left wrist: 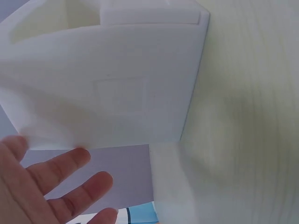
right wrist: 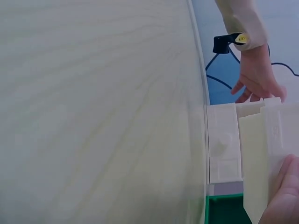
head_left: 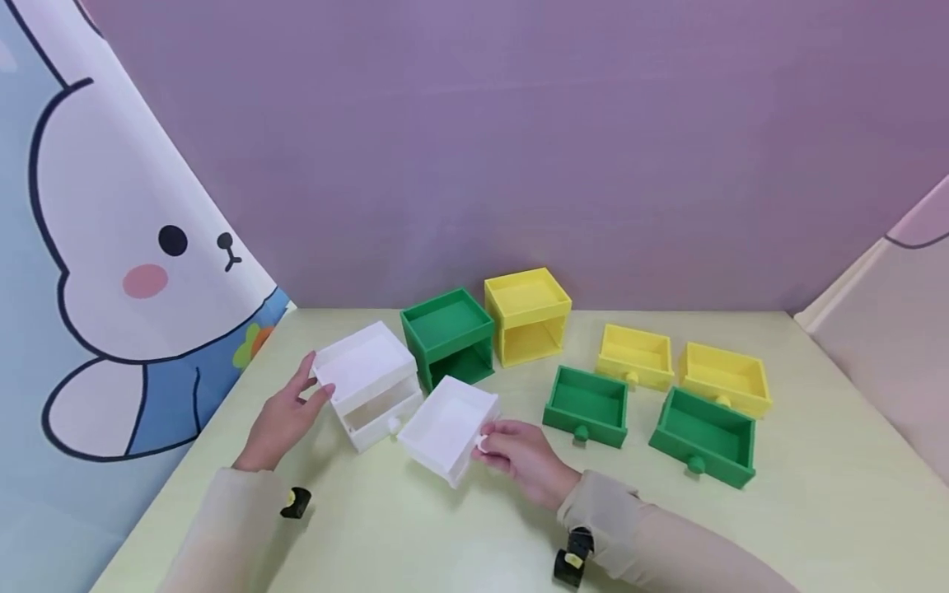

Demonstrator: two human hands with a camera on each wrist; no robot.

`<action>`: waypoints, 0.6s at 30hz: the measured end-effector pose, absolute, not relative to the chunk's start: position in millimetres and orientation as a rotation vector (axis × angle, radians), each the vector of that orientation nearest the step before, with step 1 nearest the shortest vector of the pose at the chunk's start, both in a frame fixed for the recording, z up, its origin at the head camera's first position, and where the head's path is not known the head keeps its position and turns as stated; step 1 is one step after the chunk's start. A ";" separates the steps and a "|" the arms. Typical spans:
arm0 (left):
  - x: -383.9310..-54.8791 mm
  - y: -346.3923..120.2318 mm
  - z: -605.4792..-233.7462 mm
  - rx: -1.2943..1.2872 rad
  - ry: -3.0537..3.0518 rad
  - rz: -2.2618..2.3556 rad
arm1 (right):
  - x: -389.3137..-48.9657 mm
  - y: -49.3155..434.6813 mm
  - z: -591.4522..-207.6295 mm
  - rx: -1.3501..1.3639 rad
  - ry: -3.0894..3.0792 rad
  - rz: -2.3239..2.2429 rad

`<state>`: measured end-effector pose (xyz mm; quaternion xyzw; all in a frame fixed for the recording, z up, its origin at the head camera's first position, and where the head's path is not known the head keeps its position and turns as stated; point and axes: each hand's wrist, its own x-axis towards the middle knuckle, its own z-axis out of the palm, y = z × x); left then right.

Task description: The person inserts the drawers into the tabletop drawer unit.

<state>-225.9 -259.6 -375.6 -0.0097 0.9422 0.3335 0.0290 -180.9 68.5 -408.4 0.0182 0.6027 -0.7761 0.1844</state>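
Note:
A white mini drawer cabinet (head_left: 363, 362) stands at the left, with a tray-like top, an open upper slot and a white drawer with a knob (head_left: 394, 426) in its lower slot. My left hand (head_left: 285, 418) rests its thumb and fingertips against the cabinet's left side; in the left wrist view, other fingers (left wrist: 93, 186) are spread apart from it. My right hand (head_left: 528, 461) pinches the knob of a second white drawer (head_left: 448, 424), holding it tilted just in front and to the right of the cabinet. The right wrist view shows this drawer (right wrist: 254, 163) partly cut off.
Behind stand a green cabinet (head_left: 448, 325) and a yellow cabinet (head_left: 528, 305), both with open fronts. To the right lie two yellow drawers (head_left: 635, 344) and two green drawers (head_left: 586, 403). A purple backdrop (head_left: 519, 148) closes off the table's far edge.

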 end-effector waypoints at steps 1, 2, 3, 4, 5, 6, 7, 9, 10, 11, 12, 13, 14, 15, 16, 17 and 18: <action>-225.0 -259.5 -375.5 -0.034 2.915 1.026 | -181.2 65.6 -409.0 0.049 1.695 -2.187; -224.4 -259.4 -375.2 -0.036 2.921 1.026 | -181.3 62.9 -409.5 0.048 1.691 -2.188; -224.3 -259.0 -375.1 -0.039 2.925 1.029 | -181.3 60.2 -410.0 0.049 1.685 -2.191; -224.5 -258.4 -374.9 -0.042 2.922 1.031 | -181.4 57.8 -410.5 0.050 1.677 -2.197; -224.8 -257.8 -374.8 -0.045 2.917 1.034 | -181.4 55.6 -411.0 0.056 1.672 -2.200; -225.1 -257.4 -374.9 -0.043 2.916 1.031 | -181.4 53.2 -411.6 0.062 1.665 -2.206; -225.3 -257.1 -375.3 -0.039 2.913 1.032 | -181.3 50.7 -412.2 0.067 1.658 -2.212; -224.9 -257.2 -376.1 -0.038 2.907 1.024 | -181.3 45.1 -413.5 0.069 1.645 -2.224; -224.9 -257.5 -376.6 -0.035 2.906 1.015 | -181.2 42.2 -414.3 0.071 1.637 -2.233; -224.6 -257.7 -377.1 -0.034 2.907 1.006 | -181.2 39.1 -415.1 0.072 1.628 -2.241; -224.6 -258.0 -377.4 -0.030 2.905 1.001 | -181.3 36.2 -415.8 0.072 1.620 -2.251; -224.4 -258.2 -377.6 -0.027 2.901 1.002 | -181.4 33.3 -416.6 0.073 1.615 -2.260; -224.2 -258.2 -377.7 -0.023 2.893 1.005 | -181.6 30.7 -417.3 0.077 1.614 -2.266; -224.3 -258.1 -377.8 -0.020 2.887 1.010 | -181.9 28.2 -417.9 0.082 1.609 -2.275; -224.6 -257.8 -377.7 -0.013 2.884 1.019 | -182.4 25.9 -418.4 0.088 1.607 -2.282; -224.6 -257.1 -377.4 -0.008 2.881 1.035 | -183.0 23.7 -418.9 0.092 1.604 -2.290; -225.0 -256.5 -376.8 0.002 2.874 1.056 | -183.6 21.6 -419.2 0.097 1.600 -2.298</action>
